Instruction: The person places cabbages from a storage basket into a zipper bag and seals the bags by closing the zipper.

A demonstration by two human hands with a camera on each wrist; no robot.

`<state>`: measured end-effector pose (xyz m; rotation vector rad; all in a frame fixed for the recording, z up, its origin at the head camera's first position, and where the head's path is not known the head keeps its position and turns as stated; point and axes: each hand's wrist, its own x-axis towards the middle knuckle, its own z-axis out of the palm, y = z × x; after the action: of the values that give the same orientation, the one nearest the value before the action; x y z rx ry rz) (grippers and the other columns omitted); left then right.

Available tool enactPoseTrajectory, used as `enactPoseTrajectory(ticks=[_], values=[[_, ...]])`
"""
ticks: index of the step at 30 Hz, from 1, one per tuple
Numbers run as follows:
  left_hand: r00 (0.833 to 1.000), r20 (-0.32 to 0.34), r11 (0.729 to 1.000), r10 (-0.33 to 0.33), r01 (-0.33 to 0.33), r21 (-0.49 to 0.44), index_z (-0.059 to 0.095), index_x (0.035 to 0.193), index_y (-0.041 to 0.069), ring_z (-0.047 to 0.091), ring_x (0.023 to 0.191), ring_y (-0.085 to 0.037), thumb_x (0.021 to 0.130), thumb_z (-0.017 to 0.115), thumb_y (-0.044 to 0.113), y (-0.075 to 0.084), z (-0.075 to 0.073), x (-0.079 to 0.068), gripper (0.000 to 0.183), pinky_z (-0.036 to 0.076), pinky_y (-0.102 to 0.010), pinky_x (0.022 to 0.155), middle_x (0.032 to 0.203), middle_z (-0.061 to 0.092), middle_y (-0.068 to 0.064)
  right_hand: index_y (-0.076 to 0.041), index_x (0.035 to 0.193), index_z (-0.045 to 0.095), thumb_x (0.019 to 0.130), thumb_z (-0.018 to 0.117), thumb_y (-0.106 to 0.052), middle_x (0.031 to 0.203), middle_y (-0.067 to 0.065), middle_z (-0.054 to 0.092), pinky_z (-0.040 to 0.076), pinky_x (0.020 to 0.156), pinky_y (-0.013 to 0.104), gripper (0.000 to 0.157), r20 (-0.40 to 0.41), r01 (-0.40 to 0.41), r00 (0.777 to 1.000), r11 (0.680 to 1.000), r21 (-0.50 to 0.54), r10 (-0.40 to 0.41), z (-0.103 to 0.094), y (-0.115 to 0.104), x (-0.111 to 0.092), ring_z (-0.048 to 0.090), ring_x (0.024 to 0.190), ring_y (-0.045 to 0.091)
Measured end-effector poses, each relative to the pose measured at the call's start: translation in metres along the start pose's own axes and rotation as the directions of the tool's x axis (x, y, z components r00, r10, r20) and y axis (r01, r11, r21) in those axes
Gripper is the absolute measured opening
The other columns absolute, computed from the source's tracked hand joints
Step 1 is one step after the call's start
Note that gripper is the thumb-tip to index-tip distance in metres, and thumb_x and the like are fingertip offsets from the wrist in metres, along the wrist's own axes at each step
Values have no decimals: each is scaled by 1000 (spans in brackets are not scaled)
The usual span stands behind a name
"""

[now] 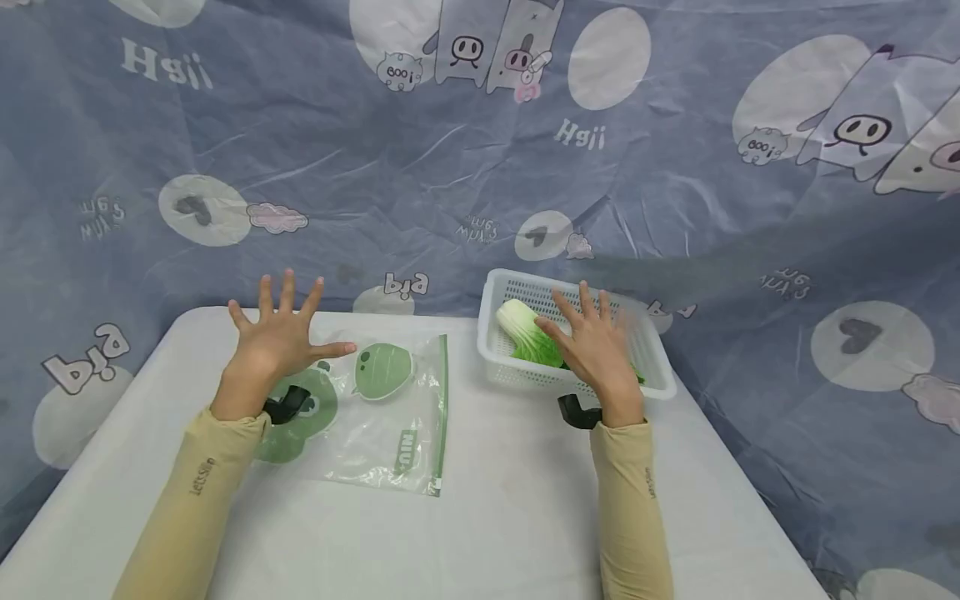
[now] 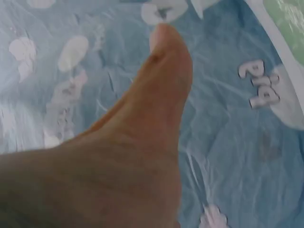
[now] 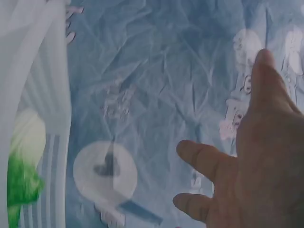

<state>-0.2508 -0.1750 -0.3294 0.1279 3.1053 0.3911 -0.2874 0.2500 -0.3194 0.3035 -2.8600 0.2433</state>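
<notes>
My left hand (image 1: pixel 273 346), fingers spread wide, is held up over a clear plastic zip bag (image 1: pixel 367 442) with green printed shapes. The bag lies flat on the white table, its green-edged side toward the right. My right hand (image 1: pixel 596 346) is also spread and overlaps the white basket (image 1: pixel 497 358) in the head view. Inside the basket lies a leafy cabbage (image 1: pixel 528 333) with a pale stem end and green leaves, partly hidden behind the right hand. Neither hand holds anything. In the right wrist view the cabbage (image 3: pixel 28 156) shows at the left edge.
The white table (image 1: pixel 495 517) reaches back to a blue-grey printed curtain (image 1: pixel 420 183) hanging behind it and at both sides. Each wrist carries a black camera mount (image 1: pixel 579 412), and pale yellow sleeves cover both forearms.
</notes>
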Motion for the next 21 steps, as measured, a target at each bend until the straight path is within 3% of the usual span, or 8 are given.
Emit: enactPoseTrajectory(ticks=[2, 4, 6, 8, 10, 12, 16, 21], values=[[999, -27, 999, 47, -46, 17, -2, 155, 12, -13, 142, -53, 85, 51, 71, 12, 2, 1, 107, 4, -78, 104, 156, -16, -28, -30, 154, 22, 90, 34, -73, 162, 15, 9, 7, 112, 70, 78, -4, 47, 999, 997, 62, -47, 1, -8, 0, 4, 148, 45], [994, -56, 995, 94, -92, 37, 10, 154, 2, 4, 143, -54, 88, 54, 64, 28, 8, 0, 101, 22, -74, 104, 157, -4, -32, -28, 153, 26, 91, 42, -69, 161, 16, 15, 14, 113, 67, 76, -25, 117, 993, 987, 113, -115, 5, -17, 0, 13, 147, 44], [985, -100, 989, 144, -140, 44, 31, 146, -7, 32, 135, -52, 89, 58, 57, 45, 19, -2, 90, 42, -66, 94, 150, 23, -35, -25, 151, 34, 91, 48, -63, 157, 17, 26, 23, 112, 64, 72, -65, 194, 980, 970, 148, -187, 11, -25, -1, 25, 144, 41], [972, -147, 983, 183, -179, 39, 49, 127, -12, 55, 111, -46, 89, 62, 51, 63, 35, -2, 75, 53, -55, 76, 127, 48, -33, -21, 145, 44, 93, 52, -56, 150, 16, 40, 35, 107, 58, 63, -103, 260, 964, 949, 176, -245, 19, -34, -2, 40, 137, 37], [960, -184, 977, 211, -209, 27, 57, 108, -9, 62, 83, -37, 88, 66, 47, 81, 54, 0, 61, 54, -45, 60, 101, 58, -24, -17, 137, 53, 95, 54, -49, 136, 13, 55, 48, 97, 49, 53, -124, 304, 951, 927, 218, -283, 30, -42, -4, 56, 121, 31], [950, -206, 972, 233, -237, 6, 57, 99, -5, 59, 67, -29, 87, 68, 45, 98, 77, 4, 53, 51, -38, 53, 88, 57, -17, -14, 128, 61, 96, 55, -42, 118, 8, 66, 54, 84, 39, 43, -116, 322, 946, 904, 283, -301, 43, -49, -7, 66, 100, 25], [948, -213, 967, 235, -251, -50, 56, 96, -2, 56, 58, -24, 85, 70, 43, 125, 120, 12, 49, 47, -34, 48, 83, 58, -14, -12, 112, 68, 99, 54, -30, 88, 6, 71, 54, 61, 26, 27, -25, 269, 957, 845, 462, -290, 75, -56, -9, 67, 70, 19], [962, -211, 975, 174, -199, -99, 53, 93, 0, 53, 53, -22, 82, 75, 40, 136, 152, 18, 47, 43, -32, 45, 78, 55, -12, -6, 101, 69, 99, 52, -19, 75, 11, 69, 51, 49, 25, 21, 118, 117, 966, 796, 593, -230, 122, -55, -12, 65, 55, 20]])
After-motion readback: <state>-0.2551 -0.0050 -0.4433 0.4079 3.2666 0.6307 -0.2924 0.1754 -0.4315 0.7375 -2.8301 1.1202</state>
